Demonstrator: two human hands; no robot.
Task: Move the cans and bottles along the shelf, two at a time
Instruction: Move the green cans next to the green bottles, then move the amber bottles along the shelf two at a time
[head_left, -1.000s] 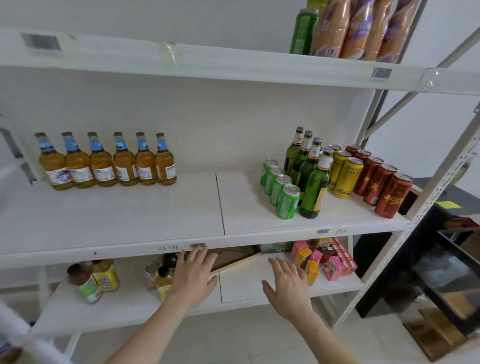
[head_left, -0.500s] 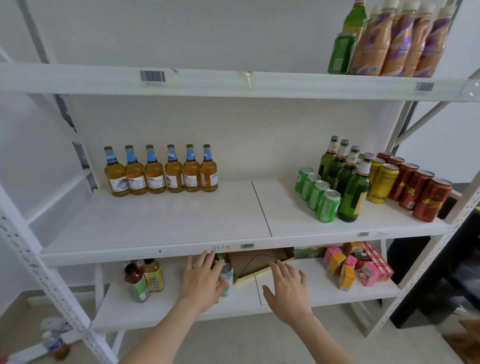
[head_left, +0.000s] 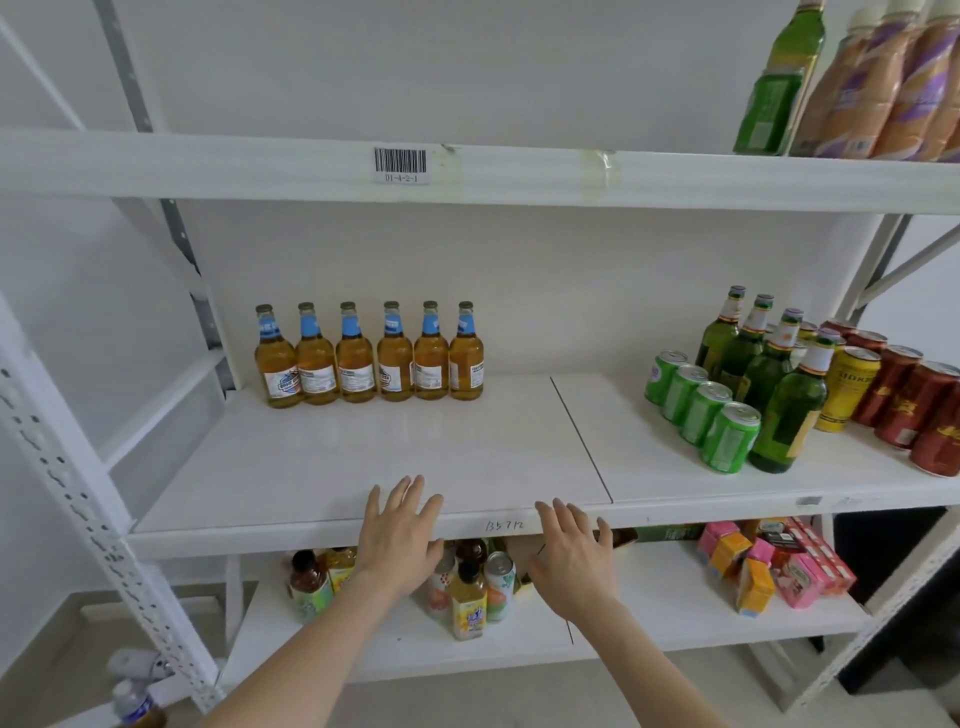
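Amber glass bottles with blue labels (head_left: 369, 358) stayed untouched | left hand (head_left: 400, 535) and right hand (head_left: 571, 558) rose to white metal shelf edge (head_left: 260, 538), fingers spread, empty | pickup not started, I judge.

Both hands (head_left: 400, 535) spread empty before shelf (head_left: 311, 467), amber bottles (head_left: 371, 353), green cans (head_left: 701, 410)

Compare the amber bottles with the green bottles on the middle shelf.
The amber bottles are six, side by side across the back; the green bottles are four, filed front to back. Amber bottles wear blue neck labels; green bottles wear pale ones. Amber bottles stand alone; green bottles sit between green cans and yellow cans. All stand upright.
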